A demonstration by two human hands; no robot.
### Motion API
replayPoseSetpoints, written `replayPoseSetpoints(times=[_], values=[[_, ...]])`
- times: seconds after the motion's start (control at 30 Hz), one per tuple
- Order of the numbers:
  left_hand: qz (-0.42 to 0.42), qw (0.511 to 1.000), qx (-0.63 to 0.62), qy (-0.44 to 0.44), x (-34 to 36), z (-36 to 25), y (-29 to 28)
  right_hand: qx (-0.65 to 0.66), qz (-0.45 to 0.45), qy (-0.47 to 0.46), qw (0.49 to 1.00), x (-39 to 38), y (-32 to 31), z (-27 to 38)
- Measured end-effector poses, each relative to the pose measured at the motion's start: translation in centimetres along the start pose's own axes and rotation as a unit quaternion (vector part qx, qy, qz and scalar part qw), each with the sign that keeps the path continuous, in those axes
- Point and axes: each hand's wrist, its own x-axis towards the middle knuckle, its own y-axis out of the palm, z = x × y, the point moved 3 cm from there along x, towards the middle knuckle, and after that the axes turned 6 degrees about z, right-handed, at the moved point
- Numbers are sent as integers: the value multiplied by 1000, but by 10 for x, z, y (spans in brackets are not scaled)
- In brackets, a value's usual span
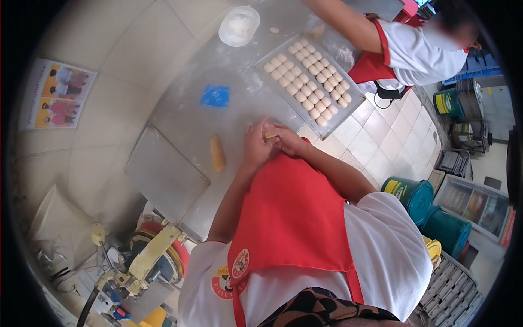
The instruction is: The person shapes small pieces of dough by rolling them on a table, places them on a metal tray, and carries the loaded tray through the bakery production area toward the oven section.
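My left hand [257,139] and my right hand [286,139] are closed together near the table's edge, around a small yellowish piece [269,134], apparently dough, mostly hidden by my fingers. Just left of them a golden-tan dough log [217,153] lies on the floury steel table [180,114]. Beyond my hands are a blue square [215,96], perhaps a scraper, and a white tub of flour [238,24]. At right, a metal tray [294,111] holds rows of several pale dough balls [305,87].
A co-worker [414,52] in a red apron reaches over the table's far end. A metal sheet [163,169] lies at left, near a cream machine [150,256]. Tiled wall [125,65] bounds the left. Green buckets [414,199], stacked trays [452,283] and bins stand right.
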Motion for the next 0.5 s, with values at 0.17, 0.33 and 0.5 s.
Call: replayPoseSetpoints(times=[0.17,0.33,0.5], values=[[-57,972,228,-23,-9,7,-39,-68,-32,35,997,-8,-30,8],[-188,853,383,-300,-69,159,-64,2,-68,68,995,-20,-29,13],[-125,932,231,-249,-73,209,-73,27,-52,16,998,-18,-66,-8]])
